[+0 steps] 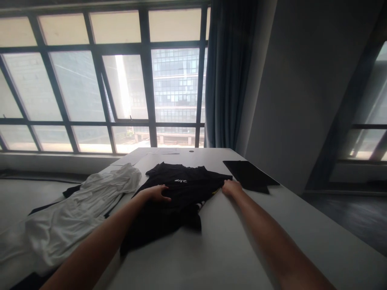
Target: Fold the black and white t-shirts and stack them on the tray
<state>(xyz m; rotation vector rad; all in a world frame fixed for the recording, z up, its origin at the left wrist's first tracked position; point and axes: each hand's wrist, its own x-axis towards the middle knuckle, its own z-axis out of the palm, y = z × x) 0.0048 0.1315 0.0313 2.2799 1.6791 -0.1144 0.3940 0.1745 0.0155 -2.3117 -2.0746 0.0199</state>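
A black T-shirt [181,193] with small white lettering lies spread on a white table [229,245]. My left hand [157,193] rests flat on the shirt's left part, fingers pressing the cloth. My right hand [231,187] grips the shirt's right sleeve edge, near a bit of yellow that shows under the cloth.
A heap of white garments [78,205] covers the table's left side, with dark cloth beneath it. A flat black folded piece [250,175] lies at the far right of the table. Papers [169,152] lie at the far edge by a large window; a blue curtain [225,76] hangs right of it.
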